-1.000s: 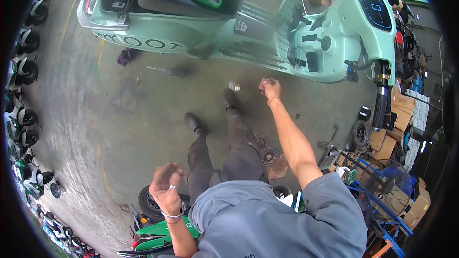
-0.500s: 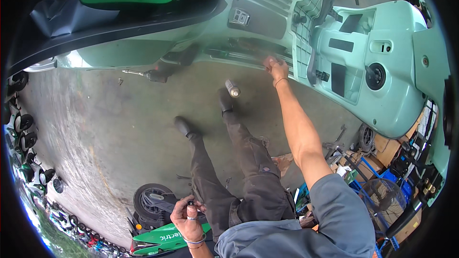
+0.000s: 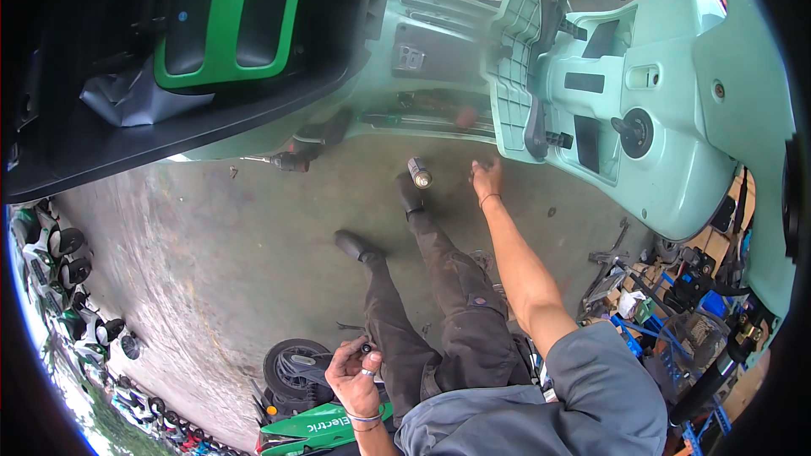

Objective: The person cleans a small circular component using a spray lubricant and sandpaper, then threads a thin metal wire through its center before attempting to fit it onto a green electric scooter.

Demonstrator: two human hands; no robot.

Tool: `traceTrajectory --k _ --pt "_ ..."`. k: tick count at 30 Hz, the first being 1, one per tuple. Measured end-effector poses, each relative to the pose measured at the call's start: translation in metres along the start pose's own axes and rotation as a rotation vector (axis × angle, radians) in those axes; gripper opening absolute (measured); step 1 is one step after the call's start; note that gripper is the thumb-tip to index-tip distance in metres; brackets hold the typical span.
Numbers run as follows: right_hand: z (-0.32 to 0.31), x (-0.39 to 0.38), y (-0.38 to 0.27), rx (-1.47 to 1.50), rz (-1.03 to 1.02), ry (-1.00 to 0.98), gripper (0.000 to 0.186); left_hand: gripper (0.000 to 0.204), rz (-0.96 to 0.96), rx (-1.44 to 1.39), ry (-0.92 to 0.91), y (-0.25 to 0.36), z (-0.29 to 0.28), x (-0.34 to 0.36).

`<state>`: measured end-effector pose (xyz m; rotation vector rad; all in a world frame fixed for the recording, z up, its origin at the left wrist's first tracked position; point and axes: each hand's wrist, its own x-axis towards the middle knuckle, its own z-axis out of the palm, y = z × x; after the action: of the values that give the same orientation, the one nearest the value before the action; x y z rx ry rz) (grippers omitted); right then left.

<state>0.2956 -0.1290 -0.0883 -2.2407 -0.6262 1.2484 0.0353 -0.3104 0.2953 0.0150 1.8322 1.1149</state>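
Note:
My right hand (image 3: 487, 179) is above the floor beside the mint-green scooter (image 3: 672, 101), drawn back from its footboard, fingers apart and nothing visible in them. A small reddish thing (image 3: 466, 116), blurred, is on the footboard (image 3: 380, 105) beyond that hand. Held low by my left thigh, my left hand (image 3: 353, 376) closes around a small black round-ended piece (image 3: 366, 349); most of it is hidden by the fingers. A spray can (image 3: 420, 173) is on the floor near my foot. A power tool (image 3: 290, 161) with a long metal shaft lies under the scooter's edge.
A black seat or box part with a green frame (image 3: 215, 76) looms at the upper left. Behind me on the left are a wheel (image 3: 291, 369) and a green panel (image 3: 329, 424). Parts and boxes clutter the right (image 3: 642, 287). Scooters line the far left (image 3: 72, 270).
My right hand has come back from the footboard toward me, leaving the reddish thing there. My left hand keeps its grip on the black piece. The whole view has shifted slightly.

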Motion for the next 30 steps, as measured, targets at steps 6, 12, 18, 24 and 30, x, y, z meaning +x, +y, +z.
traceTrajectory --k 6,12,18,24,30 --pt "-0.067 -0.068 0.076 -0.392 -0.076 -0.033 0.05 0.03 0.083 -0.019 -0.113 0.041 -0.004 -0.023" --pt "-0.106 -0.159 0.032 -0.402 0.031 -0.098 0.044 0.04 0.214 0.082 -0.301 0.084 -0.015 -0.042" --pt "-0.13 -0.179 0.008 -0.302 0.033 -0.187 0.039 0.04 0.277 0.035 -0.359 0.111 -0.012 -0.056" --pt "-0.145 -0.169 0.0 -0.27 -0.062 -0.185 0.032 0.027 0.302 0.1 -0.349 0.124 0.002 -0.077" --pt "-0.152 -0.168 -0.006 -0.328 0.047 -0.203 0.038 0.027 0.368 0.171 -0.328 0.119 0.002 -0.092"
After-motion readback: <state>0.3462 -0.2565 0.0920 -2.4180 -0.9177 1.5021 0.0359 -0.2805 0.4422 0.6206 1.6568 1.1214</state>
